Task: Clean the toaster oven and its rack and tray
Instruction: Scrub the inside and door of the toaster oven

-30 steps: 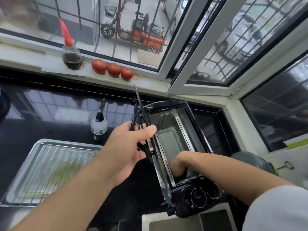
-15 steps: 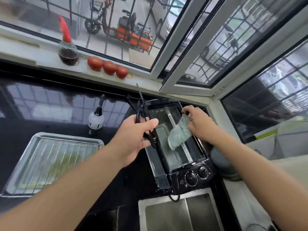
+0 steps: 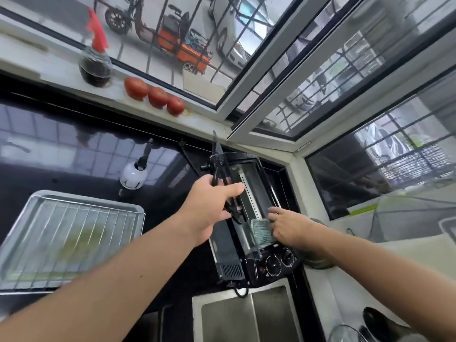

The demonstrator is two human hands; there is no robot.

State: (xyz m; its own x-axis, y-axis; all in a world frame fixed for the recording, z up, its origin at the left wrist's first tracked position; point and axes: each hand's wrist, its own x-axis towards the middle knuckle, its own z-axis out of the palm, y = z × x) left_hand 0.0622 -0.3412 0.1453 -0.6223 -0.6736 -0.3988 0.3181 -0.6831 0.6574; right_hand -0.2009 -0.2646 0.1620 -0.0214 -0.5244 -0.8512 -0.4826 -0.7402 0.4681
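Note:
A black toaster oven [image 3: 269, 264] lies tipped on the dark counter with its opening facing up and its knobs toward me. My left hand [image 3: 212, 208] grips the black handle of its raised door [image 3: 218, 159]. My right hand [image 3: 287, 225] holds a grey-green cloth [image 3: 260, 232] at the near end of the oven cavity. To the left, the wire rack [image 3: 74, 233] lies in the metal tray [image 3: 32, 201] on the counter.
A white spray bottle [image 3: 132, 177] stands behind the tray. On the windowsill sit a dark bottle with a red cap [image 3: 95, 62] and three tomatoes [image 3: 155, 96]. A steel sink [image 3: 246, 314] is below the oven. An open window frame [image 3: 266, 95] juts over the counter.
My right hand came out of the cavity with the cloth, rose to the far rim, then moved back down to the near end. My left hand kept its grip on the door handle.

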